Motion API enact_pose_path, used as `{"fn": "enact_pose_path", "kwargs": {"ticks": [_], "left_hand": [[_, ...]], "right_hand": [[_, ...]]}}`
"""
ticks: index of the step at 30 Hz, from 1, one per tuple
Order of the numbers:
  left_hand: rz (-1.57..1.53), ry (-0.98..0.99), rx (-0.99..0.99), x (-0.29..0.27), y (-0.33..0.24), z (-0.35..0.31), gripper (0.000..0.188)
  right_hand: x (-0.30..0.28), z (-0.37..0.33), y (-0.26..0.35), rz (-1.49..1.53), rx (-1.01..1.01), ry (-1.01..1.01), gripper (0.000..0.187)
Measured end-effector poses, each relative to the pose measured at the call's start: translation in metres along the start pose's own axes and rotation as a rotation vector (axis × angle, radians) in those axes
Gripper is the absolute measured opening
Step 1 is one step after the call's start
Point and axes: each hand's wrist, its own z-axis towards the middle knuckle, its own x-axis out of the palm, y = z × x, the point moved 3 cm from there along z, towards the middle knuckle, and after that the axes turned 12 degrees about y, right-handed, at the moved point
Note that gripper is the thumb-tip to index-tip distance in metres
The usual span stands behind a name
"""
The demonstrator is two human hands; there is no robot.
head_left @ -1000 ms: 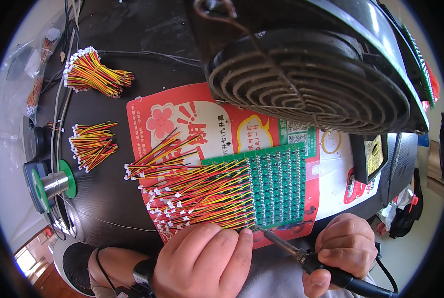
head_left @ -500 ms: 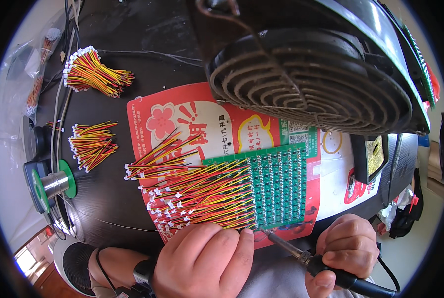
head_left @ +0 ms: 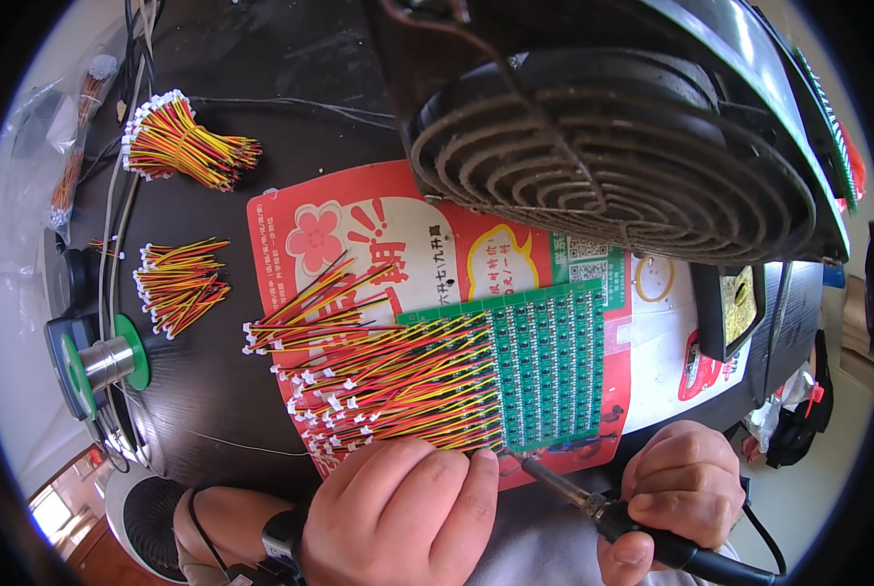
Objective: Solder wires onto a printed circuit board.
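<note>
A green circuit board panel (head_left: 549, 371) lies on a red printed sheet, with rows of small parts. Many red, yellow and black wires (head_left: 407, 376) with white plugs cross its left part, their plugs pointing left. At the board's near edge, my left hand (head_left: 403, 513) is closed, its fingertips partly hidden. Thin solder wire (head_left: 246, 444) runs from a spool (head_left: 109, 364) into that hand. My right hand (head_left: 681, 498) is wrapped round the black handle of a soldering iron (head_left: 603, 513). The iron's tip is close to my left fingertips at the board's near edge.
A large black fan (head_left: 613, 166) with a round grille stands over the far right. A yellow tip-cleaning sponge in a black holder (head_left: 740, 308) sits right of the board. Bundled wires (head_left: 192, 146) and a loose wire pile (head_left: 181, 288) lie on the dark table at left.
The soldering iron and my right hand have shifted very slightly to the left. My left hand stays nearly still at the board's near edge.
</note>
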Motion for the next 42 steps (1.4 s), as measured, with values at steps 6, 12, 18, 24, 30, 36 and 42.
{"fn": "enact_pose_path", "kwargs": {"ticks": [6,12,18,24,30,36,42], "left_hand": [[-0.017,0.108,-0.138,-0.006,-0.007,0.004,0.015],[-0.030,0.049,-0.004,-0.002,-0.001,0.005,0.013],[-0.024,0.135,-0.123,-0.006,-0.007,0.005,0.015],[-0.021,0.143,-0.126,-0.004,-0.001,0.006,0.014],[-0.033,0.067,0.003,-0.003,0.000,0.006,0.011],[-0.050,0.085,-0.002,-0.004,0.000,0.007,0.011],[-0.046,0.065,-0.008,-0.003,0.000,0.006,0.011]], "right_hand": [[0.007,-0.013,0.001,-0.124,0.176,-0.031,0.031],[0.000,0.001,0.001,-0.007,0.000,-0.004,0.025],[0.000,0.000,-0.002,-0.008,-0.031,0.002,0.024],[-0.003,-0.003,0.000,0.013,-0.056,-0.012,0.025],[0.001,-0.001,0.000,-0.027,-0.039,-0.025,0.026],[-0.001,0.000,0.000,-0.021,-0.038,-0.006,0.027],[0.002,0.001,-0.001,-0.030,-0.047,-0.018,0.027]]}}
